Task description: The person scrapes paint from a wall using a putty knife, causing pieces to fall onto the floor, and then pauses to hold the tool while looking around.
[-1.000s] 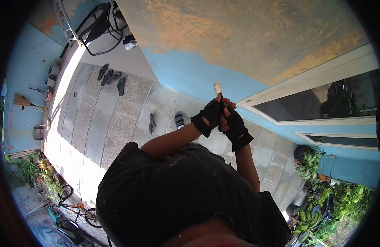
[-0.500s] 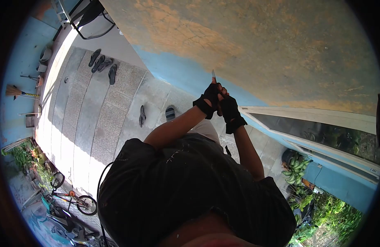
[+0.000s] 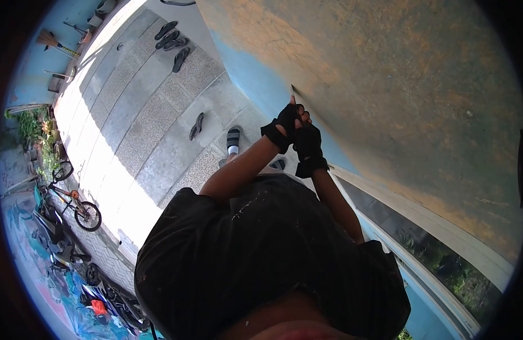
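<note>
My left hand, in a black fingerless glove, is closed on a scraper, with one finger stretched toward its thin blade. Pressed up against it from below, my right hand in a matching glove is closed around the same tool. The handle is hidden inside the two hands. The blade tip overlaps the wall close to where light blue paint meets a worn brown and orange patch.
Below the wall patch runs a white window frame. Several dark sandals lie on the tiled floor, and my foot wears a striped slide. A bicycle, motorbikes and a broom stand at the left.
My view has turned, shifting floor sandals up and right and bringing more of the wall in. Both hands stay together on the scraper; its blade sits slightly higher in view. My foot now shows.
</note>
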### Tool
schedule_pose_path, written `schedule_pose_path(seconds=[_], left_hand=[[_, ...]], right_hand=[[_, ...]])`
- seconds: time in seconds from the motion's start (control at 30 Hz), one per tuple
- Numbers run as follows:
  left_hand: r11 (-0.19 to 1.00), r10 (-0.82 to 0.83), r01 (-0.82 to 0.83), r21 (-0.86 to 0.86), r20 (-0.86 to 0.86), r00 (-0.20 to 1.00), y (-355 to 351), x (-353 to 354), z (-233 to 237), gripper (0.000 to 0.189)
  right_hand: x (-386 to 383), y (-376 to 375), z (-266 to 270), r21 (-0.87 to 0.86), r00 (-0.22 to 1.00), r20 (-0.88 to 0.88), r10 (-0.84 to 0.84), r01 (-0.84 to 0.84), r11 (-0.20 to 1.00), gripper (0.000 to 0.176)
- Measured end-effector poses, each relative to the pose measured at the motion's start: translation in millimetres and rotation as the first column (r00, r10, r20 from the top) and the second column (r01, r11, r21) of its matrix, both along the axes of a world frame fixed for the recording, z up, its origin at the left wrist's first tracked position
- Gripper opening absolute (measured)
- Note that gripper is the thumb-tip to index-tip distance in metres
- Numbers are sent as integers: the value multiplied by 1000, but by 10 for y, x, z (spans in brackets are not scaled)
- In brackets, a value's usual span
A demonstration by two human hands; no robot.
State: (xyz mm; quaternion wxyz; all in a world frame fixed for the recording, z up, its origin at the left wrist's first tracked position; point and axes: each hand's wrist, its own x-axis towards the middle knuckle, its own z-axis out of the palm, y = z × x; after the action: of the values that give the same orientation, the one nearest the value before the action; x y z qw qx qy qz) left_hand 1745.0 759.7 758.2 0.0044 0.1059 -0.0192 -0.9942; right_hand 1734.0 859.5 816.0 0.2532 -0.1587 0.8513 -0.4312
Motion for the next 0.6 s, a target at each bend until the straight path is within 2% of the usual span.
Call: schedule_pose_path(seconds=[0.07, 0.13, 0.17, 0.2, 0.23, 0.3, 0.33, 0.37, 0.4, 0.47, 0.5, 0.53, 0.57, 0.6], left_hand=[[998, 60, -59, -23, 93, 994, -204, -52, -1, 53], [998, 53, -50, -41, 70, 996, -240, -41, 5, 52], [998, 52, -49, -47, 62, 997, -243, -50, -3, 52], [1000, -18, 18, -24, 14, 1000, -187, 4, -17, 52], [996, -84, 84, -2, -34, 996, -170, 42, -75, 52], [994, -101, 102, 24, -62, 993, -321, 42, -214, 52], [991, -120, 126, 56, -90, 989, -413, 34, -272, 51], [992, -111, 114, 60, -49, 993, -567, 42, -242, 52], [990, -120, 123, 69, -47, 992, -600, 52, -207, 52], [989, -123, 110, 97, 142, 982, -714, 58, -181, 52], [981, -156, 157, 115, -13, 988, -711, 87, -277, 49], [979, -166, 166, 117, -14, 986, -672, 121, -218, 49], [982, -183, 180, 54, 62, 981, -600, 149, -111, 48], [981, -192, 195, -9, 135, 972, -557, 124, -48, 46]], right_hand=[[-118, -245, -147, 2, 1000, 3, 17, -17, 1000, 34], [-87, -219, -214, 5, 1000, 10, 22, -22, 1000, 34], [-39, -175, -194, -5, 996, -87, 18, -18, 1000, 34], [14, -158, -181, -12, 984, -178, 13, -15, 1000, 33], [44, -180, -205, -12, 984, -179, 15, -17, 1000, 33], [91, -263, -281, -130, 956, -292, -34, -4, 992, 33], [74, -376, -315, -128, 956, -292, -42, 5, 992, 33], [38, -539, -344, -71, 990, -137, -35, 25, 997, 33], [74, -604, -358, -56, 993, -105, -45, 40, 998, 33], [137, -694, -285, -42, 995, -72, -69, 66, 997, 33], [156, -660, -214, -50, 995, 24, -98, 99, 994, 32], [185, -604, -108, -53, 985, 122, -124, 131, 990, 31], [216, -528, 59, -50, 984, 120, -132, 139, 989, 31], [232, -452, 267, -113, 960, 255, -120, 153, 982, 31]])
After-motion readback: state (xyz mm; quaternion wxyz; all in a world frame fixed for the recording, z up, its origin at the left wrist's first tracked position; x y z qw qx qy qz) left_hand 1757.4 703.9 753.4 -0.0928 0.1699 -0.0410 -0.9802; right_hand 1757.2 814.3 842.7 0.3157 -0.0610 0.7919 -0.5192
